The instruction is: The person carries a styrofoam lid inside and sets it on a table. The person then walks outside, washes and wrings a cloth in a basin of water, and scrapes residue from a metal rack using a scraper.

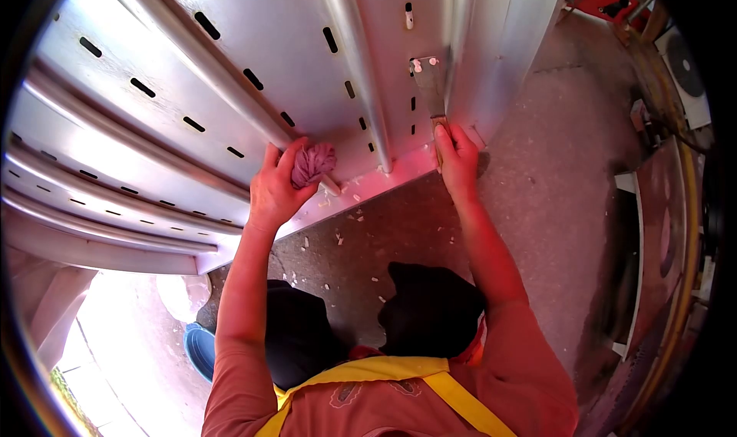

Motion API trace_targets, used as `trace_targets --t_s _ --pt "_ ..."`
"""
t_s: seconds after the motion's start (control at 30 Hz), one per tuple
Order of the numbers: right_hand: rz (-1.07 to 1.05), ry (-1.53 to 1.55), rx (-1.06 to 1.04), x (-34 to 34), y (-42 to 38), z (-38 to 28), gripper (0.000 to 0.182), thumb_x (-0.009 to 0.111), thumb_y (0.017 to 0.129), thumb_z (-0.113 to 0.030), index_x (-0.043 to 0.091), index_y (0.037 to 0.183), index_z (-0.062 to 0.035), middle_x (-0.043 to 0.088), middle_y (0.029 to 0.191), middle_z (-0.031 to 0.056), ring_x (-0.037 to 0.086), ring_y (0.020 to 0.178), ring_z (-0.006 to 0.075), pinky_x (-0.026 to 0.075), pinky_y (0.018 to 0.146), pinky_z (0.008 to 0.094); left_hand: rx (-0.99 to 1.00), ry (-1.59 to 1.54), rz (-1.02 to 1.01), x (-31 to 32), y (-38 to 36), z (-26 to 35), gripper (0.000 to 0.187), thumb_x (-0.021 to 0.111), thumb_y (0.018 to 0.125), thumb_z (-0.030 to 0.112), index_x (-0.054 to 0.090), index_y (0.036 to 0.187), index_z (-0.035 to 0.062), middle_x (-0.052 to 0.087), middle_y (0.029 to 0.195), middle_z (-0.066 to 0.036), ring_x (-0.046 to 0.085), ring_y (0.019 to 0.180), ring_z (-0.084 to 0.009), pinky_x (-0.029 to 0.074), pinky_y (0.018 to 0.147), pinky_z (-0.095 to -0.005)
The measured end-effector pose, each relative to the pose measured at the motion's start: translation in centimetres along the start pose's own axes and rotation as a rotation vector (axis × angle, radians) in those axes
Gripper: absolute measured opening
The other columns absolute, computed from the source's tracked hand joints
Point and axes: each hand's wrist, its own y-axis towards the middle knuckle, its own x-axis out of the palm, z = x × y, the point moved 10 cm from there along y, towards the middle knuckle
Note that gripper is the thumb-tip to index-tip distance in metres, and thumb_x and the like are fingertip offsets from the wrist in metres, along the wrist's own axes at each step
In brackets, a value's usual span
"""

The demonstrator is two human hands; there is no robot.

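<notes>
A large metal panel [299,69] with raised ribs and rows of dark slots fills the upper view. My left hand [278,187] is closed on a crumpled purplish cloth [313,165], beside the lower end of a rib. My right hand [457,161] grips the handle of a scraper [431,88], whose wide blade points up and lies over the panel between two ribs. Small pale bits sit at the blade's top edge. More pale scraps rest on the panel's lower lip [368,184].
Small white scraps are scattered over the dark floor [368,245] below the panel. A blue basin [200,351] stands at the lower left. At the right are a metal piece [659,237], a cable and other equipment.
</notes>
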Motion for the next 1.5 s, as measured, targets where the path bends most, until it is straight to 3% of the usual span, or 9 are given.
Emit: trace_targets --t_s 0.13,0.33,0.47,0.63,0.77,1.03,1.23,1.33,1.5 --pt "0.004 -0.109 0.083 -0.8 -0.7 0.9 0.023 0.055 0.094 -0.021 0.054 0.079 -0.0044 0.048 0.058 -0.0024 0.043 0.047 0.0051 0.033 0.045 0.0216 0.005 0.007 0.017 -0.2 0.2 -0.1 0.062 0.077 0.064 0.023 0.054 0.121 0.0157 0.053 0.117 -0.011 0.062 0.086 -0.0353 0.053 0.069 -0.0429" --pt "-0.004 -0.176 -0.05 -0.8 -0.2 -0.8 0.025 0.051 0.096 -0.024 0.055 0.082 -0.0048 0.051 0.057 0.0008 0.043 0.043 0.0064 0.031 0.039 0.0205 0.003 -0.007 0.002 0.0 0.1 0.1 0.062 0.077 0.064 0.023 0.055 0.121 0.0152 0.052 0.119 -0.011 0.062 0.087 -0.0351 0.053 0.069 -0.0428" --pt "-0.043 -0.04 0.089 -1.0 -0.8 1.5 0.026 0.052 0.096 -0.026 0.055 0.081 -0.0043 0.051 0.057 0.0014 0.044 0.043 0.0071 0.032 0.04 0.0214 -0.055 -0.011 -0.034 -0.2 0.2 0.1 0.055 0.076 0.07 0.022 0.055 0.12 0.0115 0.055 0.119 -0.012 0.062 0.093 -0.0357 0.052 0.076 -0.0414" --pt "-0.066 0.161 0.101 2.2 1.1 -3.2 0.03 0.052 0.095 -0.031 0.057 0.085 -0.0029 0.052 0.059 0.002 0.045 0.044 0.0084 0.032 0.041 0.0225 0.005 0.003 0.021 -0.2 0.2 0.2 0.062 0.077 0.064 0.023 0.055 0.121 0.0152 0.053 0.117 -0.011 0.062 0.087 -0.0345 0.053 0.069 -0.0427" --pt "-0.09 0.186 0.11 3.0 1.9 -3.2 0.033 0.053 0.095 -0.034 0.057 0.087 -0.0022 0.053 0.06 0.0032 0.046 0.043 0.0093 0.032 0.039 0.0231 -0.048 -0.003 -0.058 -0.2 0.1 0.1 0.055 0.076 0.069 0.022 0.055 0.119 0.0123 0.054 0.119 -0.012 0.062 0.093 -0.036 0.052 0.075 -0.0417" --pt "-0.102 0.141 0.167 2.6 1.6 -2.8 0.034 0.052 0.095 -0.034 0.056 0.089 -0.0004 0.052 0.061 0.0047 0.045 0.044 0.0108 0.033 0.04 0.0239 -0.04 0.011 -0.042 -0.2 0.2 0.0 0.055 0.076 0.069 0.023 0.055 0.119 0.0129 0.054 0.12 -0.012 0.062 0.094 -0.0356 0.052 0.075 -0.0417" --pt "-0.154 0.274 0.07 5.2 3.1 -6.3 0.035 0.054 0.094 -0.036 0.056 0.088 -0.0023 0.052 0.058 0.0042 0.046 0.042 0.0104 0.031 0.038 0.0236 -0.047 0.006 -0.03 -0.2 0.0 0.1 0.055 0.076 0.069 0.022 0.055 0.119 0.0131 0.054 0.119 -0.012 0.062 0.093 -0.0355 0.052 0.075 -0.0413" --pt "-0.136 0.369 0.143 4.3 1.8 -3.9 0.035 0.054 0.094 -0.037 0.056 0.089 -0.0022 0.052 0.059 0.0044 0.045 0.042 0.0108 0.032 0.039 0.0237 -0.043 0.003 -0.028 -0.1 0.3 -0.1 0.054 0.076 0.069 0.022 0.055 0.119 0.0129 0.054 0.119 -0.012 0.061 0.093 -0.0356 0.052 0.075 -0.0413" --pt "-0.155 0.243 0.188 4.1 1.5 -2.4 0.037 0.054 0.094 -0.038 0.055 0.09 -0.0009 0.052 0.059 0.0045 0.045 0.042 0.0109 0.032 0.039 0.0239 -0.068 -0.003 -0.048 0.0 -0.1 -0.2 0.054 0.076 0.069 0.022 0.055 0.118 0.0128 0.054 0.119 -0.012 0.061 0.094 -0.0356 0.052 0.075 -0.0416"
